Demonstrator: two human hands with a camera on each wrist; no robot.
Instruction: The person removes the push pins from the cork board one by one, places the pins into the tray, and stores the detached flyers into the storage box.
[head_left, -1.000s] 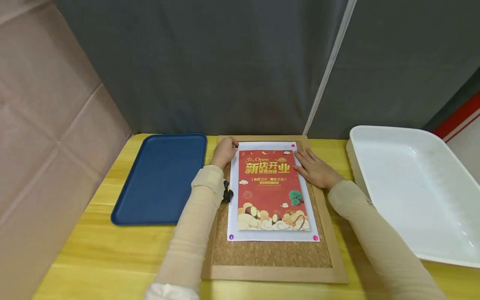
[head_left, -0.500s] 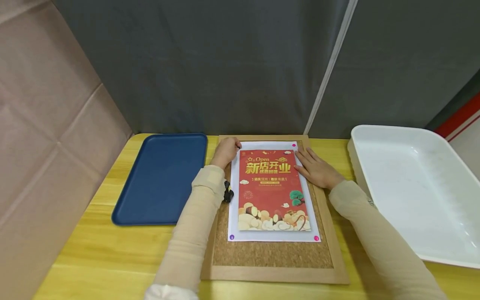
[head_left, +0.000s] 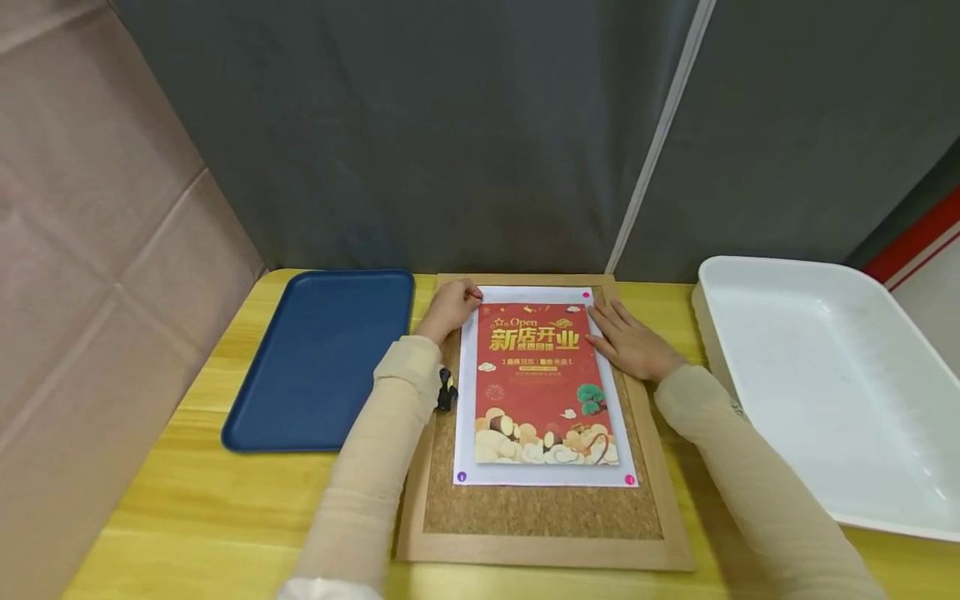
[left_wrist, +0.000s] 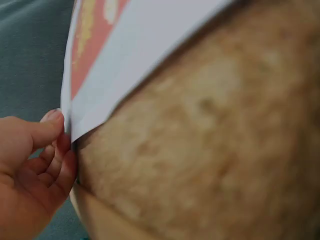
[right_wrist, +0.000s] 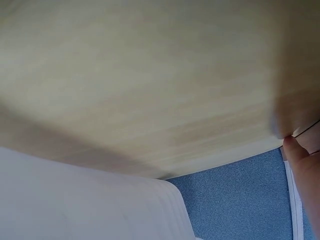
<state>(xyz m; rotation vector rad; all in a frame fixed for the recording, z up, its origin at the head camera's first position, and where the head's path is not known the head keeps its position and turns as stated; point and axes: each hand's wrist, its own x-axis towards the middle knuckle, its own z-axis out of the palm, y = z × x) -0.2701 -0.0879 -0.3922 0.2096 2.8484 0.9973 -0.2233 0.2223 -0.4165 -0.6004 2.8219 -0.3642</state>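
Head view, from the lower edge of the frame upward: a cork board (head_left: 542, 510) in a wooden frame lies on the yellow table (head_left: 187, 517), and a red poster (head_left: 542, 385) with a white border lies on it, its long axis running away from the person. Two pins, one purple (head_left: 461, 477) and one pink (head_left: 630, 479), mark its near corners; a third pink pin (head_left: 587, 293) sits at the far right corner. Farther up, the right hand (head_left: 628, 340) rests flat with fingers spread on the poster's right margin. The left hand (head_left: 448, 307) is at the far left corner; in the left wrist view its thumb and fingers (left_wrist: 52, 125) pinch the lifted paper corner (left_wrist: 75, 131). That corner lies just right of the left hand, well apart from the right hand. A blue tray (head_left: 322, 358) sits at middle left, a white bin (head_left: 825, 375) at right.
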